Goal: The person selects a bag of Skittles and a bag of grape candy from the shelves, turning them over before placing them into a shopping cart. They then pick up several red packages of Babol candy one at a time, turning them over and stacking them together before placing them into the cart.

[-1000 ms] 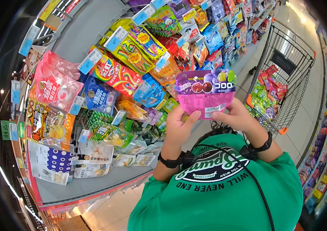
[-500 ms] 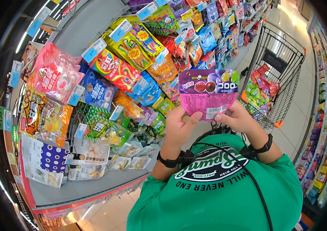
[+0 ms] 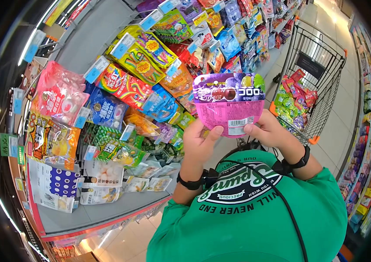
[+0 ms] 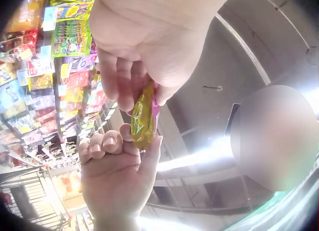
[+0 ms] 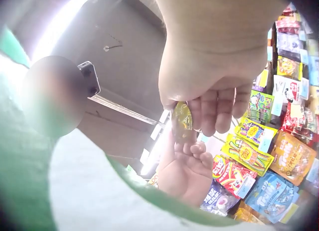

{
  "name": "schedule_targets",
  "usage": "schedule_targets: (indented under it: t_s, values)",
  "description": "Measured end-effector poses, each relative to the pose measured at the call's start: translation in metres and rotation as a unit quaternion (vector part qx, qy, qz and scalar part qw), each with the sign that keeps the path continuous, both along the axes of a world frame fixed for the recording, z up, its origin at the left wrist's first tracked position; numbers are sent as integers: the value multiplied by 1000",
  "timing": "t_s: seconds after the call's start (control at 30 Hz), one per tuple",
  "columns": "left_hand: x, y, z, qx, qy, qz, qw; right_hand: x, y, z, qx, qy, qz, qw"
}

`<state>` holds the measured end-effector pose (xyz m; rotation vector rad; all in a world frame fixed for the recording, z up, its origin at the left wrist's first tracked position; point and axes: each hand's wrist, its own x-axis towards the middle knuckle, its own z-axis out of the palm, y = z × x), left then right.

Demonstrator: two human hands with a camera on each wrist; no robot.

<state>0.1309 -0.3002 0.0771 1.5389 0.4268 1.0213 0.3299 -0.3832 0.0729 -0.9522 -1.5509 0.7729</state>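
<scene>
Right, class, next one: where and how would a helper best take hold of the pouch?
Probably by the pouch's purple top band, coming from the side away from the person, thumb on one face, fingers on the other. The band is wide and uncovered, while the left hand and right hand pinch the rounded lower part.

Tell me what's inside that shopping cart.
The cart holds a heap of bagged goods: red packets, green packets and some purple packets. Whatever lies beneath the top ones is covered, so I can't tell what's there.
</scene>
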Motion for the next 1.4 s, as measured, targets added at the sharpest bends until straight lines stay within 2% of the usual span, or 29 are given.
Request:
schedule_targets:
  t_s: [0.23,0.4,0.57,0.9,1.0,1.07,1.13,1.2,1.23,1.27,1.3,1.33,1.4]
  values:
    - [35,-2,-1,-5,40,-1,999,41,-3,-4,-38,-8,0,999]
    - [61,-1,3,37,45,34,998,68,6,-1,-3,-21,5,1000]
    - [77,-4,4,-8,5,22,1000,84,12,3,28,-47,8,998]
    - [104,3,0,15,25,31,999,114,23,-2,50,-82,-4,995]
    - [114,3,0,-13,4,41,999,123,25,-4,61,-82,-8,995]
    - [111,7,-6,-58,80,30,995,132,27,-5,9,-91,14,996]
    - [115,3,-4,22,188,94,978,137,22,-4,-64,-146,-11,987]
    - [122,15,-13,230,178,126,948,129,32,13,71,-116,-63,989]
    - [130,20,-13,128,133,79,980,136,33,-3,32,-78,-30,996]
    - [131,15,-14,11,83,24,996,138,33,2,-27,-24,9,999]
    - [129,12,-12,22,72,51,996,143,35,-21,-89,8,11,996]
    - [131,15,-8,-3,72,40,997,143,41,-22,-74,-4,26,997]
    - [135,22,-5,-22,61,26,998,148,48,-20,-42,-45,-5,998]
